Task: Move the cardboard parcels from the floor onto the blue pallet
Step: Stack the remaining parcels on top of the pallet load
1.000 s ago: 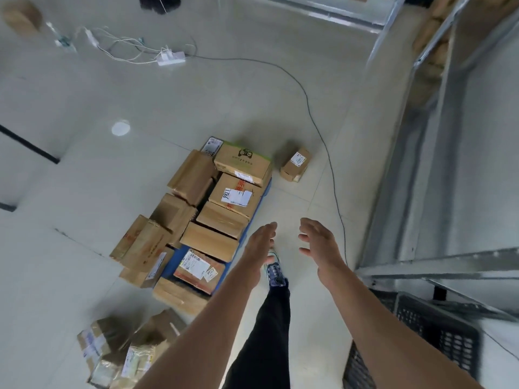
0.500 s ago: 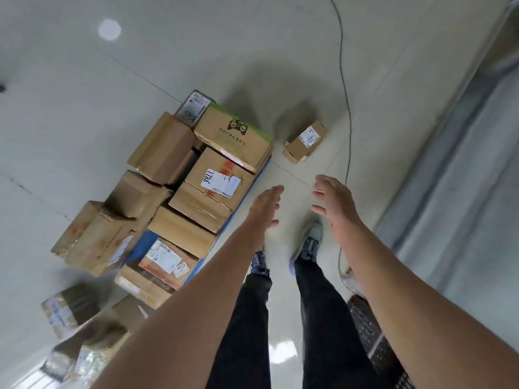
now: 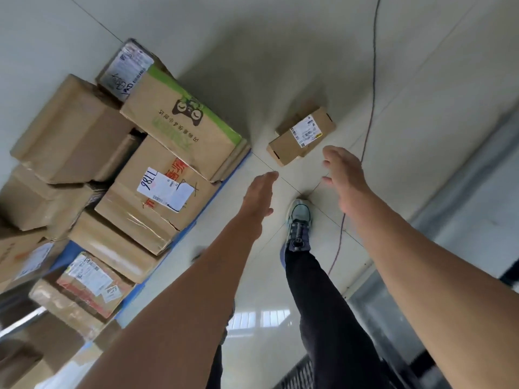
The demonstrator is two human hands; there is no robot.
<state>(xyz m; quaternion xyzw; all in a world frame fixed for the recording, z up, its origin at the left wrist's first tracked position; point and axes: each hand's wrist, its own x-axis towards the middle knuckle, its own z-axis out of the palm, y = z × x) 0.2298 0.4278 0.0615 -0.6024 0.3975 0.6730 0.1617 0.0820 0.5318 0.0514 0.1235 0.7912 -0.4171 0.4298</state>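
A small cardboard parcel (image 3: pixel 302 136) with a white label lies alone on the pale floor tiles, right of the stack. Both my arms stretch toward it. My left hand (image 3: pixel 259 195) hovers below and left of it with fingers straight and empty. My right hand (image 3: pixel 344 178) hovers just right of its near end, fingers loosely spread and empty. Neither hand touches it. The blue pallet (image 3: pixel 213 197) shows only as a thin edge under several stacked parcels, among them a green-printed box (image 3: pixel 182 124) and a labelled box (image 3: pixel 157 192).
A thin dark cable (image 3: pixel 370 108) runs down the floor right of the small parcel and past my shoe (image 3: pixel 299 223). A grey metal structure (image 3: pixel 463 192) lines the right side. A dark crate (image 3: pixel 297 372) sits at the bottom edge.
I have stepped closer, so the small parcel and the stack look larger. Both hands have moved forward toward the small parcel, still empty.
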